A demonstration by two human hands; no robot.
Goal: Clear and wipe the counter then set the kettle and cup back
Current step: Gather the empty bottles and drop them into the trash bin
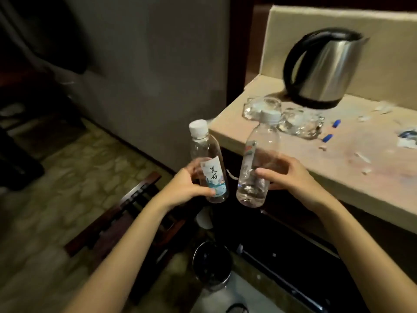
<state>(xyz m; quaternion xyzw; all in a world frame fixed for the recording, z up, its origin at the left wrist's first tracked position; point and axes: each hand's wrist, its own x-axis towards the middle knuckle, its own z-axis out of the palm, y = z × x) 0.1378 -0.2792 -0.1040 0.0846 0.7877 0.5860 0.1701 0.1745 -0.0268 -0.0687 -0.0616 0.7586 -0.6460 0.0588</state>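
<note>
Counter (338, 168): pale stone top at right, littered with scraps and two blue caps (331, 131).
Kettle (325, 68): steel, upright at the back of the counter, long axis vertical; handle faces left, spout right.
Left bottle (208, 163): clear, capped, near-upright, cap tilted slightly left; held off the counter edge.
Right bottle (257, 159): clear, capped, leaning cap-right, beside the other, apparently not touching.
Left hand (189, 185): fingers wrapped round the labelled bottle.
Right hand (291, 172): fingers curled round the second bottle.
Glassware (300, 123): clear pieces near the counter's front corner; which is the cup cannot be told.
Bin (211, 263): dark, on the floor below.
Risk: a smooth bottle could slip from a one-handed hold; a passing forearm could knock the glassware off the edge.
</note>
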